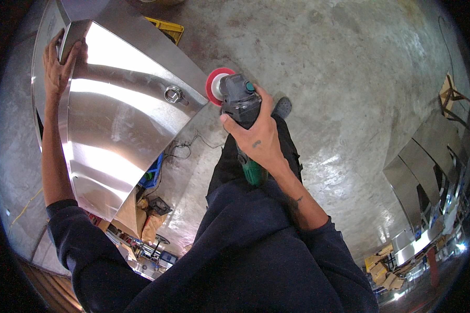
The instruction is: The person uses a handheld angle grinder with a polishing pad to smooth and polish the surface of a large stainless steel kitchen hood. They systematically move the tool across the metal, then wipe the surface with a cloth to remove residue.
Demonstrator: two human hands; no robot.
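With my right hand (257,133) I grip an angle grinder (240,99), dark-headed with a green body end. Its red disc (218,86) sits close to the right corner of a large shiny sheet-metal panel (120,115); whether disc and metal touch I cannot tell. My left hand (59,65) is at the panel's far left, thumb on its face and fingers bent over the raised edge. A round metal latch (173,95) is set in the panel near that right corner.
Beyond the panel lies a yellow crate (167,28). A blue crate (152,171) and a thin cable (196,140) are on the concrete floor (350,94) beside it. Metal sheets (418,161) stand at the right. My shoe (282,107) shows past the grinder.
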